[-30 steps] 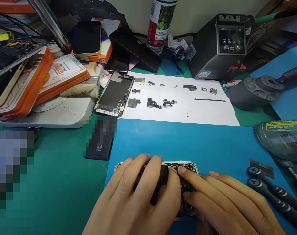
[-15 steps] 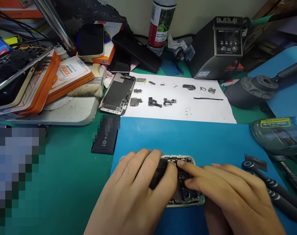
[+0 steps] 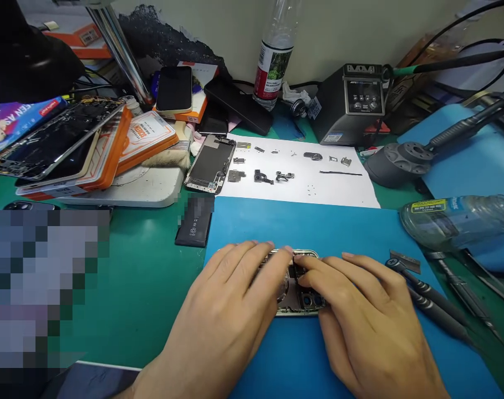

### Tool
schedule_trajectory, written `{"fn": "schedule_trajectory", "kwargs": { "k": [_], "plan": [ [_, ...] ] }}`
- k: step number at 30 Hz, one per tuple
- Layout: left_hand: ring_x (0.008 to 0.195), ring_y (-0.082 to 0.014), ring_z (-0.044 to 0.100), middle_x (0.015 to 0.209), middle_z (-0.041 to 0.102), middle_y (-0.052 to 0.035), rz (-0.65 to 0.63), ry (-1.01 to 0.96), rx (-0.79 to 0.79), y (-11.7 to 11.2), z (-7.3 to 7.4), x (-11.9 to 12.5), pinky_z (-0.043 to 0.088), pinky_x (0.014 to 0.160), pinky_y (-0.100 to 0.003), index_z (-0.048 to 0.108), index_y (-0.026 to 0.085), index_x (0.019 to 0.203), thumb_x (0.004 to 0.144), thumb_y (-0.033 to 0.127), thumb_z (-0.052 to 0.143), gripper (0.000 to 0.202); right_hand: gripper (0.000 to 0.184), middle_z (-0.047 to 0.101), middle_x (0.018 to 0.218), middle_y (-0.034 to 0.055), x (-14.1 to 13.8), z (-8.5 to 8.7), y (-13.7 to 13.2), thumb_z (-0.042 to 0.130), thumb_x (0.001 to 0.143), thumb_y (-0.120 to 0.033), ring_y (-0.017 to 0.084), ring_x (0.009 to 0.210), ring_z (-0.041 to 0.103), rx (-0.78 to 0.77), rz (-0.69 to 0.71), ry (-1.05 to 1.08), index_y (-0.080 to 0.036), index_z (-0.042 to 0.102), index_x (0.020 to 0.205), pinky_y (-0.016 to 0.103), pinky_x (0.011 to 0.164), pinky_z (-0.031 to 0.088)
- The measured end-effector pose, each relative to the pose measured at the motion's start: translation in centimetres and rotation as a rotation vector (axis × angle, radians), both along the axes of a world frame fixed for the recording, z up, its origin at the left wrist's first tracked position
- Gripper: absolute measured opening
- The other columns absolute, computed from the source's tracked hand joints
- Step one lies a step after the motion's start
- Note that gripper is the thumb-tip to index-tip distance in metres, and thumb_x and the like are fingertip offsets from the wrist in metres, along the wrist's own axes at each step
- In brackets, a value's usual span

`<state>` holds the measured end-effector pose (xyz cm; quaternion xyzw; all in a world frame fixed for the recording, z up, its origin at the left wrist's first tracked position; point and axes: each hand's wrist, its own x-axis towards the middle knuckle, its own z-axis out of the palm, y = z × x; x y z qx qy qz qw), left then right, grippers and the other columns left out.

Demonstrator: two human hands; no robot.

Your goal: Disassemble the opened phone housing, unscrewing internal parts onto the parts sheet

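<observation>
An opened phone housing [image 3: 291, 312] lies crosswise on the blue mat, its inner parts and two camera lenses showing at the right end. My left hand [image 3: 230, 293] covers its left part, fingers bent over the far edge and the thumb hidden below. My right hand [image 3: 368, 310] grips the right end; its fingertips touch the inside near the far edge, and the thumb is by the near right corner. Part of a round coil [image 3: 284, 288] shows beside my left hand. To the left lies a black phone battery [image 3: 194, 224].
Behind, white paper [image 3: 339, 191] bears small phone parts and a removed screen [image 3: 210, 163]. Tweezers [image 3: 426, 293] and a glass bottle [image 3: 430, 221] lie at right, near a soldering station [image 3: 347, 105]. Boxes and phones [image 3: 147, 133] are stacked at left.
The camera view has shifted, so the bench appears farther off. My left index finger has moved up to the housing's far edge, and the dark area beneath it gives way to the coil.
</observation>
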<state>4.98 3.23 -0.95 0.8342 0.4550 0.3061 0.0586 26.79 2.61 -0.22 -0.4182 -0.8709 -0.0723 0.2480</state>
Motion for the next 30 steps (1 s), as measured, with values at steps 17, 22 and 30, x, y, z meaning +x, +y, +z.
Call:
{"fn": "schedule_trajectory", "kwargs": {
  "k": [17,22,30],
  "plan": [
    [0.133,-0.0320,0.069,0.148,0.073,-0.0136,-0.058,0.267,0.059,-0.6,0.9,0.2,0.056,0.113,-0.050,0.072,0.012,0.143,0.113,0.010,0.049,0.038,0.031,0.084,0.101,0.0019,1.5,1.1,-2.1,0.052,0.093,0.005,0.017,0.097,0.077,-0.017,0.149,0.234,-0.021,0.069,0.097,0.038,0.095,0.054],
    [0.143,-0.0290,0.061,0.160,0.067,-0.0082,-0.074,0.268,0.077,-0.8,1.0,0.1,0.042,0.127,-0.049,0.070,0.012,0.147,0.116,0.016,0.050,0.037,0.029,0.084,0.104,0.0043,1.0,0.7,-1.8,0.052,0.095,0.005,0.017,0.101,0.077,-0.025,0.172,0.218,-0.019,0.069,0.101,0.038,0.099,0.054],
    [0.153,-0.0257,0.054,0.160,0.067,-0.0062,-0.170,0.251,0.007,-0.5,0.6,-0.9,0.032,0.133,-0.046,0.062,0.011,0.155,0.118,0.019,0.049,0.041,0.029,0.083,0.104,0.0056,1.1,1.0,-1.5,0.051,0.095,0.005,0.017,0.103,0.075,-0.043,0.214,0.209,-0.016,0.069,0.104,0.038,0.100,0.052]
  ]
}}
